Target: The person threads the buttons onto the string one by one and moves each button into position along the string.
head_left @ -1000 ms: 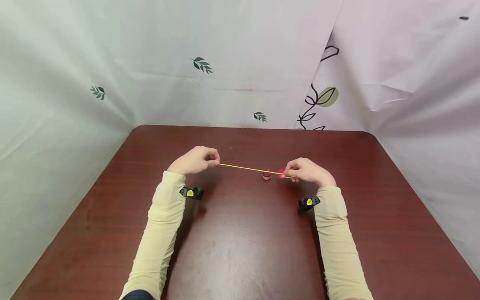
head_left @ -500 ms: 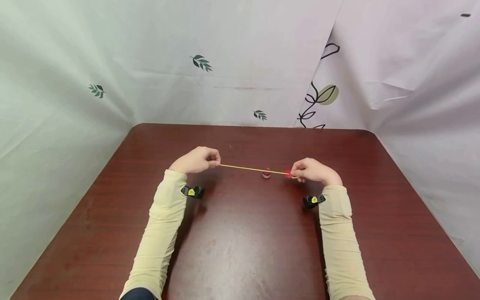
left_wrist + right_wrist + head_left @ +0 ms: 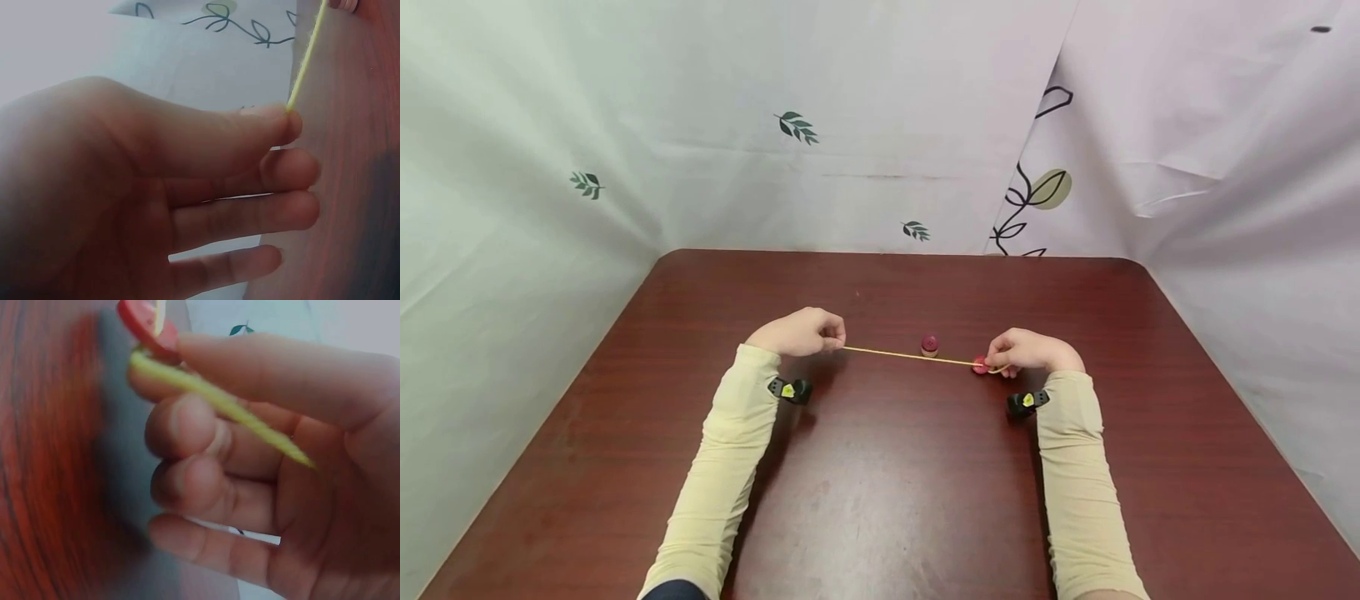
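Observation:
A yellow string (image 3: 895,355) runs nearly straight between my two hands, above the table. My left hand (image 3: 801,332) pinches one end of it between thumb and index finger; in the left wrist view the string (image 3: 307,62) leaves the thumb tip. On the other side, my right hand (image 3: 1028,349) pinches a round red button (image 3: 980,365) by its edge. The right wrist view shows holes in the red button (image 3: 149,325), with the string passing through it. A loose tail of string (image 3: 231,406) lies across the right fingers. Behind the string stand stacked buttons (image 3: 929,344), dark red on top.
The dark brown wooden table (image 3: 865,483) has rounded far corners. White curtains (image 3: 850,100) with leaf prints hang along its back and sides. Black wrist cameras (image 3: 792,391) sit at both cuffs.
My right hand has moved a little right with the red button, drawing the string longer. Both hands have come slightly lower, and the string now passes in front of the stacked buttons.

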{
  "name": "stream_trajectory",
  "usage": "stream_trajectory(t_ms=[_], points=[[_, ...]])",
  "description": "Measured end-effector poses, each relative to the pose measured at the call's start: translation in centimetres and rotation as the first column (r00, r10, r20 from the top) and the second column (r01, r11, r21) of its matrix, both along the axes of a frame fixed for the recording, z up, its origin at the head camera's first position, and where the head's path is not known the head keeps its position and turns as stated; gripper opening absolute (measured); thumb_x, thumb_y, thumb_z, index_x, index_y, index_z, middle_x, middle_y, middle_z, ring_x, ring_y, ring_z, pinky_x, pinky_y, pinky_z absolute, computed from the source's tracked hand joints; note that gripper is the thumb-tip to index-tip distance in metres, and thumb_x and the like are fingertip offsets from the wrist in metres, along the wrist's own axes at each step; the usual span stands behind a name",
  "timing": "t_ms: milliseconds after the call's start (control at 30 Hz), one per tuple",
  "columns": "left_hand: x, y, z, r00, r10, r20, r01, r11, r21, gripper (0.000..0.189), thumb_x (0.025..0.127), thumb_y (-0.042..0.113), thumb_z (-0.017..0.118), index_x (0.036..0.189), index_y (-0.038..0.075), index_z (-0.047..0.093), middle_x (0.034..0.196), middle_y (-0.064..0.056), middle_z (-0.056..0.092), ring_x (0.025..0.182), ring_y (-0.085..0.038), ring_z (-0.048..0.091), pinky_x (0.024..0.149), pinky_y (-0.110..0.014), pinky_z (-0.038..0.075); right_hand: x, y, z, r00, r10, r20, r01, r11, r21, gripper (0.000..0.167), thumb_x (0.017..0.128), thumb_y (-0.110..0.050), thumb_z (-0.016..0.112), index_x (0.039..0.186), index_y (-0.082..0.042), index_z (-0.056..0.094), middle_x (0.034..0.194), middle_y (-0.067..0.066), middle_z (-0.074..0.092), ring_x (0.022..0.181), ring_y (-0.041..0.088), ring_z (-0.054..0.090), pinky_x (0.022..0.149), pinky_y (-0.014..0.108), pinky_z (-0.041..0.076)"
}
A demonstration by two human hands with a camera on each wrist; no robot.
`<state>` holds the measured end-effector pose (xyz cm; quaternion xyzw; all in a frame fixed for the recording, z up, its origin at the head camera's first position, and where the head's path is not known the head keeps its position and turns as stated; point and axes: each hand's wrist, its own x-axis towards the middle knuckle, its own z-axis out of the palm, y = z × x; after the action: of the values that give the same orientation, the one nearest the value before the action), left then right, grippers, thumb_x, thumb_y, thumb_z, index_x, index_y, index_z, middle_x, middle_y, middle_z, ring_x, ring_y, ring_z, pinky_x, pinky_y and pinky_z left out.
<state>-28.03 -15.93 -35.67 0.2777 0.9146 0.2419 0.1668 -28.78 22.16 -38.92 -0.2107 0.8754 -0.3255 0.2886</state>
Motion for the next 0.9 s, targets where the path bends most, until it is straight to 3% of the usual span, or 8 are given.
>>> stream_trajectory(t_ms=[300, 433, 667, 900], points=[[0.0, 0.7, -0.4, 1.0, -0.01, 0.013, 0.01, 1.0, 0.014, 0.013, 0.092, 0.004, 0.054, 0.081, 0.009, 0.059, 0.071, 0.003, 0.052, 0.064, -0.012, 0.046, 0.061, -0.024, 0.038, 0.2, 0.6, 0.3, 0.997, -0.028, -0.072, 0.036, 0.993, 0.111, 0.02, 0.092, -0.013, 0.057, 0.081, 0.002, 0.063, 0.063, 0.0, 0.056, 0.058, 0.011, 0.053, 0.06, 0.027, 0.046], [0.1, 1.1, -0.3, 1.0, -0.025, -0.012, 0.026, 0.999, 0.041, 0.011, 0.092, 0.005, 0.056, 0.082, 0.008, 0.06, 0.07, 0.003, 0.053, 0.064, -0.011, 0.046, 0.06, -0.024, 0.037, 0.3, 0.9, 0.8, 0.987, -0.043, -0.156, 0.062, 0.992, 0.113, 0.02, 0.093, -0.015, 0.058, 0.082, 0.001, 0.063, 0.062, 0.0, 0.057, 0.058, 0.012, 0.054, 0.06, 0.027, 0.044], [0.3, 1.9, 0.0, 0.998, -0.032, -0.056, 0.037, 0.995, 0.095, 0.008, 0.095, 0.008, 0.057, 0.092, 0.003, 0.062, 0.07, 0.001, 0.055, 0.065, -0.011, 0.048, 0.061, -0.024, 0.04, 0.4, 0.5, 1.7, 0.934, -0.078, -0.348, 0.118, 0.989, 0.094, 0.016, 0.093, -0.016, 0.058, 0.088, -0.003, 0.065, 0.064, 0.001, 0.057, 0.06, 0.012, 0.053, 0.065, 0.028, 0.041], [0.7, 2.9, 0.2, 0.988, -0.02, -0.151, 0.039, 0.991, 0.125, 0.008, 0.095, 0.016, 0.061, 0.088, 0.011, 0.059, 0.068, 0.003, 0.055, 0.061, -0.01, 0.047, 0.06, -0.024, 0.039, 0.8, -2.4, 2.9, 0.871, -0.158, -0.465, 0.139, 0.987, -0.074, 0.014, 0.094, -0.015, 0.058, 0.096, -0.004, 0.066, 0.074, 0.007, 0.065, 0.071, 0.021, 0.061, 0.072, 0.032, 0.047]])
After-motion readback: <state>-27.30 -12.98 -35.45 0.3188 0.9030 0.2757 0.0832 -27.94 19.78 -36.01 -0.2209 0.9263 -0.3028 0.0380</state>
